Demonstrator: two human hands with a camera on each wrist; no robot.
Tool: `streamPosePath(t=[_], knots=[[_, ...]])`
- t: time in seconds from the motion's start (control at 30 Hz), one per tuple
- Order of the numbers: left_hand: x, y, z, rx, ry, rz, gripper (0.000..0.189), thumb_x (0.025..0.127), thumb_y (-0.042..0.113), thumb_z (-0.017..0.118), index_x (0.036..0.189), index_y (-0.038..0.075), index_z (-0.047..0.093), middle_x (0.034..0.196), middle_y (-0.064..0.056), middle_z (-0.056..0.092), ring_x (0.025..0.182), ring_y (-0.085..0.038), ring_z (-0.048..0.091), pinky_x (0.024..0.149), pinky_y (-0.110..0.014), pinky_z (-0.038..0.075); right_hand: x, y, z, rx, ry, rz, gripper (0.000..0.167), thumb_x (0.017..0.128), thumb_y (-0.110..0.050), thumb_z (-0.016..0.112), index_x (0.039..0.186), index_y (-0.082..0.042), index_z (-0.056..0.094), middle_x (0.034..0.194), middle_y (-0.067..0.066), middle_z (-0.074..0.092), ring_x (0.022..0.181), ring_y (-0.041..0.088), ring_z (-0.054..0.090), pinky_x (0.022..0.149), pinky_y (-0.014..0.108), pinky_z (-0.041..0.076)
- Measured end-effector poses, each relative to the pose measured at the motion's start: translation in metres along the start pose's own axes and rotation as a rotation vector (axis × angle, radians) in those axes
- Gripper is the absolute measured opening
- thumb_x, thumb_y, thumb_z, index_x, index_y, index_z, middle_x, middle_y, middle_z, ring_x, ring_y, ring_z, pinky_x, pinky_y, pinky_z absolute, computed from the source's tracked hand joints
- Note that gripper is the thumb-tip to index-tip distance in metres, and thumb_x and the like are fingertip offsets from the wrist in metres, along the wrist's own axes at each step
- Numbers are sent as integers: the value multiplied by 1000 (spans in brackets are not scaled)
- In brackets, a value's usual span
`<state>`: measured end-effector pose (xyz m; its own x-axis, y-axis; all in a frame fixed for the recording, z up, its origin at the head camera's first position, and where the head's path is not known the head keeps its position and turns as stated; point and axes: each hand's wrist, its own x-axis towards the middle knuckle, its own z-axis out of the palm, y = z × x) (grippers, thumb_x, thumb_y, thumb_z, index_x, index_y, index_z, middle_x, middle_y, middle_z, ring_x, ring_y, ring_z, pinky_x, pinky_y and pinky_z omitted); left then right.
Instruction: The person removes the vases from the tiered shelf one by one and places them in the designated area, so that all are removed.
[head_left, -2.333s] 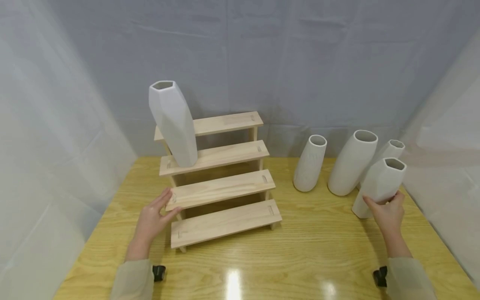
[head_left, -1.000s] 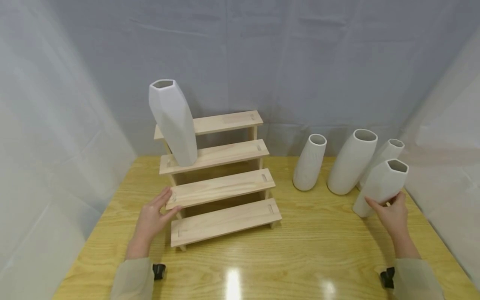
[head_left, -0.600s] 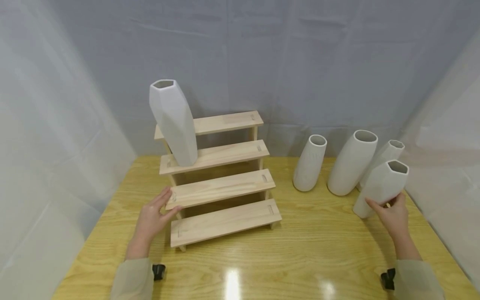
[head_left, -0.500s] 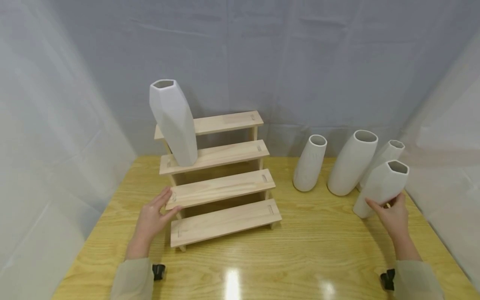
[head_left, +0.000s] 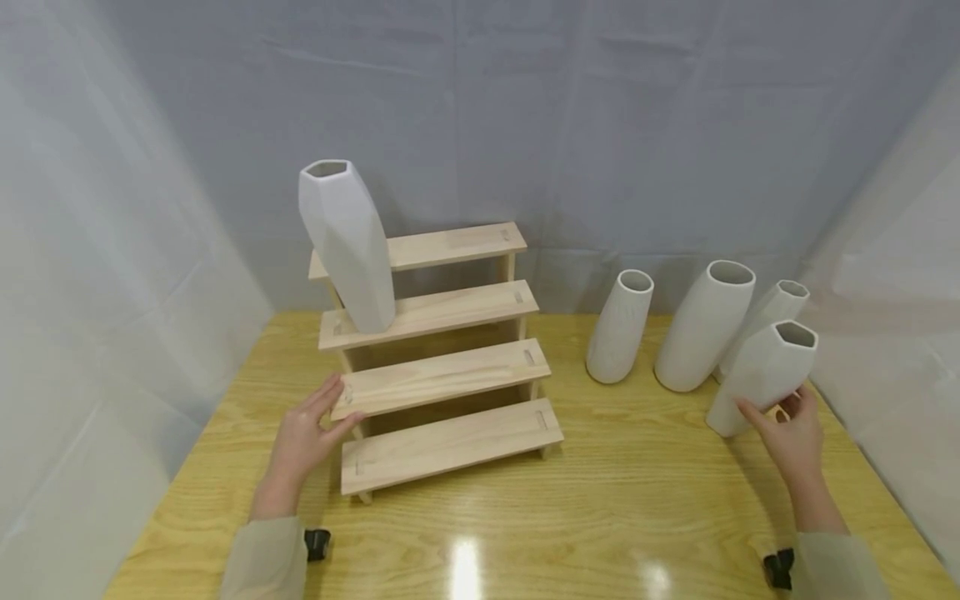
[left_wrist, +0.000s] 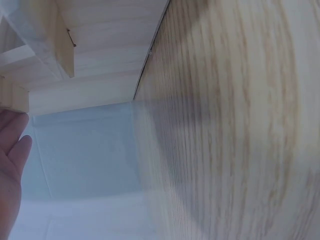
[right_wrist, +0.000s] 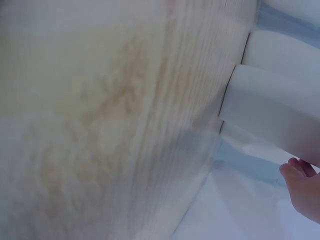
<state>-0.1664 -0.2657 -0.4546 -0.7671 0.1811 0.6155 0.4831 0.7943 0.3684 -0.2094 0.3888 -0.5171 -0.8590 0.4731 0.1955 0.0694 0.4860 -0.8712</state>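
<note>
My left hand rests at the left end of a four-step wooden display rack, with fingertips and thumb against its second board from the bottom. The left wrist view catches those fingers touching the board's end. On the right, a white faceted vase stands on the table. My right hand is at its right side, thumb and fingers loosely spread beside it with a gap showing. In the right wrist view the fingertips lie close to the vase; whether they still touch it is unclear.
A tall faceted white vase stands on the rack's second step from the top, at the left. A round white vase, a wider one and a partly hidden one stand on the wooden table. Grey cloth hangs behind.
The right-hand faceted vase has turned slightly and its mouth has shifted a little right. My right hand has since loosened and drawn slightly rightward. The left hand has not moved.
</note>
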Motion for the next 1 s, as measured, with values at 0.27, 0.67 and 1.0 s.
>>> streamPosePath(t=[0.27, 0.67, 1.0], knots=[[-1, -1, 1, 3, -9, -17, 60, 68, 22, 75, 113, -11, 53, 119, -26, 49, 102, -41, 50, 81, -49, 44, -9, -5, -11, -2, -1, -13, 85, 70, -38, 73, 138, -25, 24, 132, 12, 38, 116, 16, 37, 102, 38, 28], [1, 1, -2, 7, -43, -67, 60, 69, 17, 75, 116, -11, 51, 122, -25, 47, 105, -41, 49, 82, -49, 44, -69, -111, -27, 16, 58, 90, 70, 79, -17, 66, 136, -5, 27, 131, 13, 39, 118, 11, 37, 103, 25, 26], [0, 0, -1, 14, -43, -48, 61, 69, 19, 75, 116, -10, 51, 122, -24, 47, 102, -41, 51, 80, -49, 45, -87, -137, -18, 31, 83, -13, 56, 74, -5, 70, 123, -4, 45, 111, -4, 52, 103, 1, 46, 89, 10, 36]])
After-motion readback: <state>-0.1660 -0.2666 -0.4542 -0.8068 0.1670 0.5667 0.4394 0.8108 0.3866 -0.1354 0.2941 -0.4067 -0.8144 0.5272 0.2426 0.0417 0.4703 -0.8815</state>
